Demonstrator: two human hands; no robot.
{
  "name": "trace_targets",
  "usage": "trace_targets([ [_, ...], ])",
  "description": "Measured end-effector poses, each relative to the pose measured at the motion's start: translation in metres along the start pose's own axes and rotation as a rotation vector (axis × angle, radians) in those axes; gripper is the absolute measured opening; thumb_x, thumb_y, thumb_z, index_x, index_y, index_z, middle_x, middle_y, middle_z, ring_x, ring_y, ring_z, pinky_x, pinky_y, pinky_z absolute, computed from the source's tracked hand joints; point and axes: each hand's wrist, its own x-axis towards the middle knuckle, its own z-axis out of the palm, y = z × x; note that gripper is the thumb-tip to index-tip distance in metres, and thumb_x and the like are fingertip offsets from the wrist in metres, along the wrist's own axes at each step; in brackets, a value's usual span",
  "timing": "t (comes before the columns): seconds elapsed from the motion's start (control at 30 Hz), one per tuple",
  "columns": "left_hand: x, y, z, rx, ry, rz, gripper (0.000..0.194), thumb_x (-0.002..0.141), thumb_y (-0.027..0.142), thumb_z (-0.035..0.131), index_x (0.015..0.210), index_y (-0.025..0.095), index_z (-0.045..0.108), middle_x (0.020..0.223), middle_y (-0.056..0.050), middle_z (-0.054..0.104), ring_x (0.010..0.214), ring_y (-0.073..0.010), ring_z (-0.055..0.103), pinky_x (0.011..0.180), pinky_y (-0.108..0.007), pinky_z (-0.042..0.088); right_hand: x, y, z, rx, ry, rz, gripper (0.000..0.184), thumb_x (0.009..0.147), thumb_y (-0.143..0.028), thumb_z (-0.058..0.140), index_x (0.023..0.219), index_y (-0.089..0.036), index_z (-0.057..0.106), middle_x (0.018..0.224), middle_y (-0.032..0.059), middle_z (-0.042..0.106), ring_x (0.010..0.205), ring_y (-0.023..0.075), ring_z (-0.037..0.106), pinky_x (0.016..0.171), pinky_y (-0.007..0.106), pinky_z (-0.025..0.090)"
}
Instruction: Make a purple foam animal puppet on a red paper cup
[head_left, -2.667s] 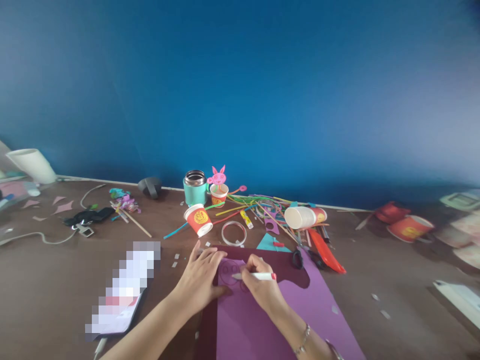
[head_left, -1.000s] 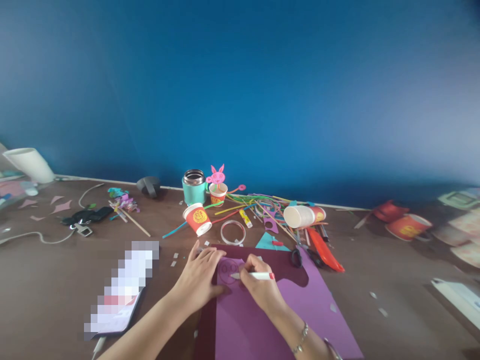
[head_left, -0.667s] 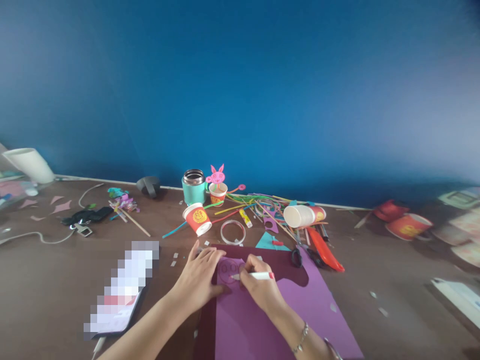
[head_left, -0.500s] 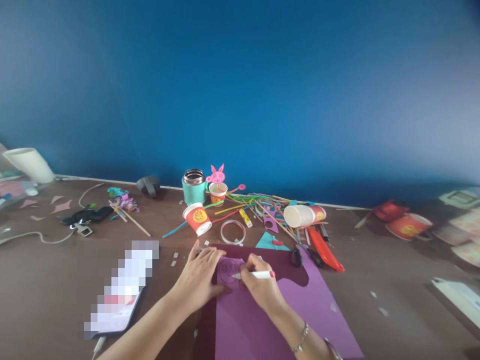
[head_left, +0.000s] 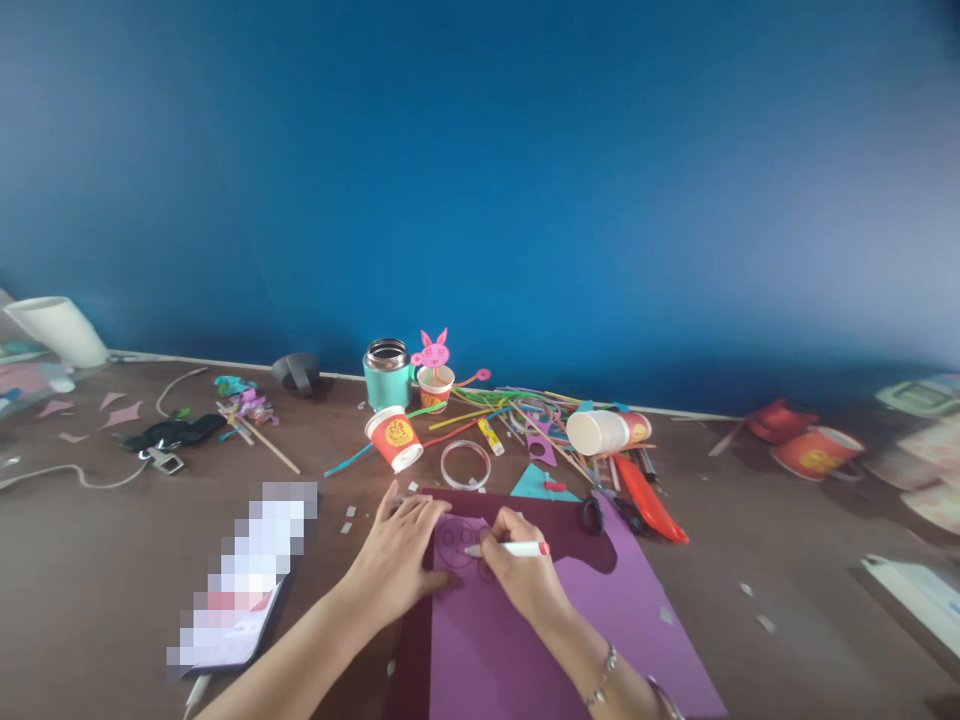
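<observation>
My right hand (head_left: 519,572) pinches a white marker (head_left: 525,549) with a red end, its tip touching a purple paper sheet (head_left: 495,650). Under the tip, near the sheet's upper left corner, is a drawn round face (head_left: 456,545) with small circles in it. My left hand (head_left: 401,545) lies with fingers spread along the sheet's left edge, thumb on the paper. Beneath the purple sheet shows a dark maroon sheet (head_left: 540,520). Black scissor handles (head_left: 592,516) rest by the top of the purple paper.
A phone (head_left: 240,590) lies left of my forearm. Behind the paper are a tape roll (head_left: 466,466), a tipped paper cup (head_left: 394,438), a teal flask (head_left: 388,375), a pink cutout figure (head_left: 433,354) in a cup, stacked cups (head_left: 600,432), pipe cleaners (head_left: 517,400) and a red cutter (head_left: 651,500).
Both hands stay in nearly the same place. The marker tip remains on the drawn face, with hardly any visible shift.
</observation>
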Motion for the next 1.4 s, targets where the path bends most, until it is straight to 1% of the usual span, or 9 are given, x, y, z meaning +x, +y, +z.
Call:
trace_targets([
  [0.1,0.0004,0.0002,-0.0003,0.005,-0.004,-0.002,0.059,0.062,0.038,0.076,0.113,0.023,0.049,0.112,-0.009,0.064,0.113,-0.0292,0.054,0.107,-0.058,0.017,0.0000,0.0009,-0.0002,0.063,0.014,0.027,0.021,0.069,-0.024,0.048,0.054,-0.023,0.033,0.043,-0.0063,0.043,0.043,0.0099,0.039,0.042,0.021,0.030],
  [0.2,0.0005,0.0007,-0.0002,0.003,-0.004,-0.008,0.060,0.061,0.039,0.076,0.112,0.023,0.049,0.112,-0.008,0.064,0.112,-0.0291,0.054,0.108,-0.058,0.016,-0.0005,0.0014,-0.0003,0.098,0.006,-0.009,0.022,0.071,-0.026,0.048,0.055,-0.022,0.033,0.044,-0.0068,0.041,0.044,0.0092,0.038,0.043,0.020,0.030],
  [0.33,-0.0001,0.0013,-0.0003,0.007,-0.015,-0.018,0.060,0.062,0.037,0.076,0.113,0.022,0.049,0.112,-0.008,0.064,0.113,-0.0286,0.053,0.108,-0.058,0.015,-0.0018,-0.0011,0.0000,0.057,-0.045,-0.030,0.021,0.071,-0.024,0.048,0.056,-0.022,0.034,0.046,-0.0071,0.041,0.044,0.0086,0.037,0.043,0.020,0.029],
  [0.5,-0.0003,0.0002,-0.0001,0.003,-0.021,-0.017,0.061,0.062,0.038,0.076,0.113,0.021,0.049,0.112,-0.009,0.063,0.112,-0.0288,0.053,0.108,-0.058,0.015,-0.0025,-0.0022,0.0016,0.056,-0.085,-0.019,0.024,0.074,-0.031,0.050,0.057,-0.021,0.036,0.048,-0.0071,0.041,0.046,0.0088,0.037,0.044,0.020,0.029],
  [0.7,-0.0001,-0.0016,0.0018,0.012,0.012,0.004,0.058,0.065,0.042,0.073,0.113,0.023,0.049,0.112,-0.009,0.063,0.111,-0.0289,0.054,0.107,-0.058,0.017,-0.0020,0.0007,0.0032,0.040,-0.085,-0.035,0.025,0.074,-0.031,0.051,0.057,-0.021,0.036,0.048,-0.0072,0.040,0.046,0.0090,0.036,0.044,0.020,0.029],
  [0.93,-0.0001,-0.0010,0.0012,0.022,0.014,0.008,0.057,0.065,0.043,0.072,0.113,0.023,0.049,0.110,-0.008,0.064,0.112,-0.0283,0.054,0.107,-0.056,0.019,-0.0015,0.0006,0.0035,0.062,-0.128,-0.024,0.024,0.075,-0.032,0.052,0.058,-0.021,0.039,0.049,-0.0070,0.042,0.047,0.0089,0.038,0.044,0.020,0.029],
  [1.13,0.0005,-0.0003,0.0012,0.016,0.007,-0.001,0.057,0.064,0.042,0.073,0.112,0.023,0.049,0.110,-0.008,0.064,0.112,-0.0282,0.054,0.107,-0.057,0.017,-0.0026,0.0001,0.0049,0.088,-0.131,0.003,0.025,0.076,-0.034,0.052,0.060,-0.021,0.039,0.049,-0.0068,0.045,0.046,0.0086,0.037,0.044,0.020,0.029],
  [1.27,0.0005,-0.0003,0.0010,0.019,-0.003,-0.005,0.059,0.064,0.042,0.074,0.113,0.022,0.049,0.111,-0.009,0.064,0.112,-0.0285,0.054,0.107,-0.057,0.017,-0.0026,0.0007,0.0051,0.076,-0.115,-0.015,0.025,0.076,-0.032,0.052,0.059,-0.020,0.039,0.050,-0.0064,0.046,0.047,0.0085,0.038,0.044,0.020,0.029],
  [1.4,0.0007,0.0004,0.0002,0.020,0.005,-0.002,0.057,0.065,0.044,0.072,0.113,0.023,0.050,0.111,-0.009,0.064,0.112,-0.0289,0.054,0.107,-0.057,0.018,-0.0022,0.0007,0.0046,0.079,-0.124,-0.014,0.024,0.075,-0.032,0.053,0.058,-0.020,0.040,0.049,-0.0064,0.046,0.046,0.0085,0.038,0.044,0.020,0.029],
])
